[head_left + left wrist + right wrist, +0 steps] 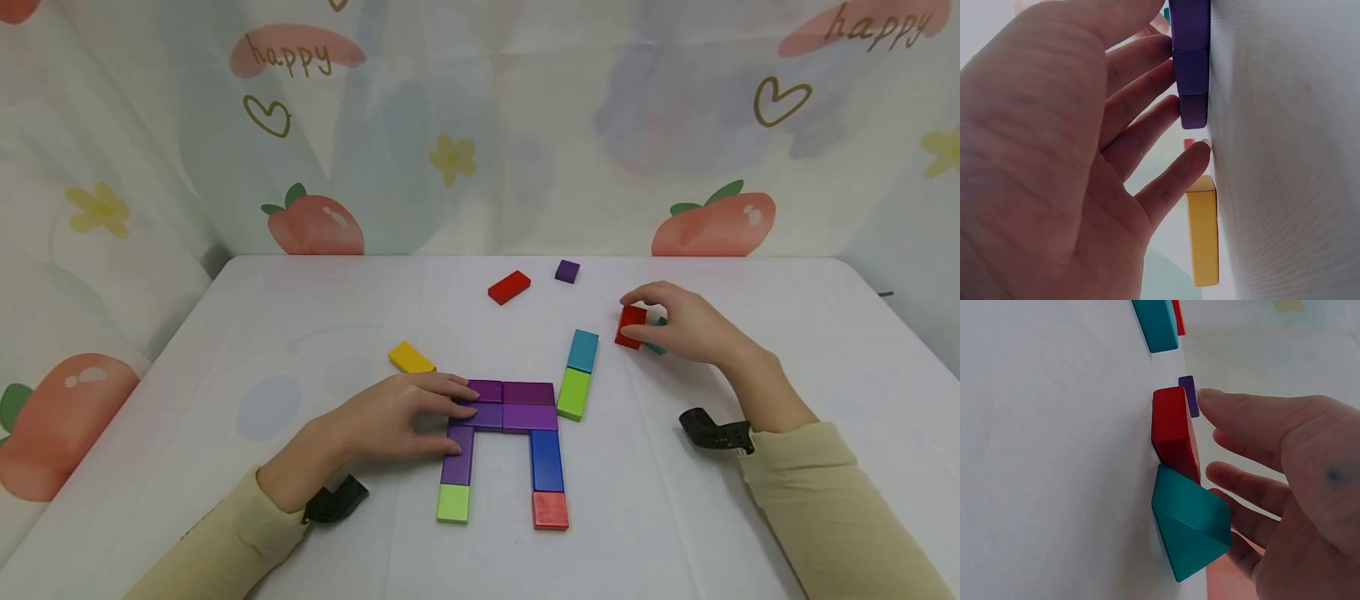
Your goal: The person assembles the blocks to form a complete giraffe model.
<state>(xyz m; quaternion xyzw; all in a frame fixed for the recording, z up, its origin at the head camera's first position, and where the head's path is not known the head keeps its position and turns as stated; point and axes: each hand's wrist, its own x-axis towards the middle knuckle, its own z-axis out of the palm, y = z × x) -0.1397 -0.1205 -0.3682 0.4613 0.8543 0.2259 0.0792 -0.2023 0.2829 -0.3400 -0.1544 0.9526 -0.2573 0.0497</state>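
Note:
My left hand (397, 408) lies beside the joined purple blocks (528, 392), its fairly straight fingertips on their left end. From that row, a purple block (457, 468) and a light green block (453, 504) run down on the left. A blue block (547, 460) and a coral-red block (551, 510) run down on the right. Over a red block (1172, 419) hovers my right hand (682, 325), thumb and fingers spread around it. In the right wrist view the thumb stands apart from it. A teal wedge-like block (1191, 519) touches the red one, partly hidden by the hand in the head view.
A teal-blue block (582, 350) and a lime block (573, 393) lean end to end by the row's right end. A yellow block (412, 357) lies behind my left hand. Farther back are another red block (509, 287) and a small purple block (567, 272).

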